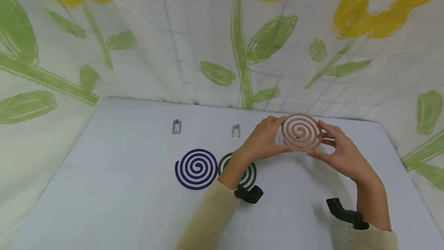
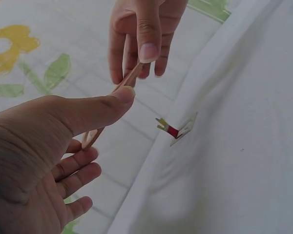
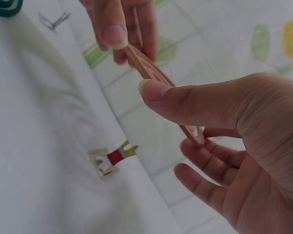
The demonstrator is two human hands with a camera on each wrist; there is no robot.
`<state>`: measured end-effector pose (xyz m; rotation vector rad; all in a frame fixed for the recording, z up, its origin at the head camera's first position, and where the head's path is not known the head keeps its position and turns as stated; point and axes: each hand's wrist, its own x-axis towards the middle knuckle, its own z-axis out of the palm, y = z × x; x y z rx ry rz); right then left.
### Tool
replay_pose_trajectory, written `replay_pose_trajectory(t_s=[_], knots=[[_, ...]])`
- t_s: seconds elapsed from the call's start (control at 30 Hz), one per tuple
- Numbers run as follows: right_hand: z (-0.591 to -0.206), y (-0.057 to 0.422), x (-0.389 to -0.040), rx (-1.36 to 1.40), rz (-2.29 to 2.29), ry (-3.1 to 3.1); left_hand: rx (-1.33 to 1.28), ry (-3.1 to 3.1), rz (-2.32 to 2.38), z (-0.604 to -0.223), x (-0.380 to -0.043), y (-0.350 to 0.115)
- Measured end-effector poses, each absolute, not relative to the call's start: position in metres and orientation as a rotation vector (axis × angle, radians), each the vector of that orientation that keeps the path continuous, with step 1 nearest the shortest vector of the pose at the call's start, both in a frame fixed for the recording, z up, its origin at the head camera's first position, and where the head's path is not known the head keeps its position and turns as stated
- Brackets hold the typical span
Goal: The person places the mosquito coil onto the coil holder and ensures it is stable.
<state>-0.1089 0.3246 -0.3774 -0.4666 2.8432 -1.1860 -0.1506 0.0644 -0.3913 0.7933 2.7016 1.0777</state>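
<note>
Brown coil (image 1: 300,129) held above the surface (image 1: 121,211), right of and beyond the green coil (image 1: 254,169). Both hands grasp it: left hand (image 1: 265,139) pinches its left edge, right hand (image 1: 347,155) its right edge. Purple coil (image 1: 197,167) lies just left of the green coil; grey clip (image 1: 236,131) beyond the green coil, second clip (image 1: 177,126) beyond and left, red-banded clip (image 3: 115,157) to the right.

middle coil (image 1: 249,174): on table (image 1: 104,188), below left wrist (image 1: 231,173). left of it, just beside: left coil (image 1: 196,168). behind and left: first stand (image 1: 177,127). behind: second stand (image 1: 236,131). behind and right: third stand (image 3: 115,157); held coil (image 1: 301,132), raised between left hand (image 1: 268,138) and right hand (image 1: 341,151). farthest behind: cloth (image 1: 149,68).
</note>
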Motion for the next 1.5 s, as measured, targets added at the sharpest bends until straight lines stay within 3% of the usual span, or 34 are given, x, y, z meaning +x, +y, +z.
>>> replay_pose_trajectory(t_s=[0.57,1.13,1.5], knots=[[-0.383,0.332,-0.113,-0.367,-1.140,2.895,0.814,2.628,1.207,-0.399,-0.162,0.075],[-0.390,0.333,-0.116,-0.337,-1.163,2.895,0.632,2.545,1.428,-0.408,-0.158,0.087],[-0.394,0.331,-0.120,-0.296,-1.157,2.862,0.305,2.040,2.100,-0.412,-0.157,0.097]])
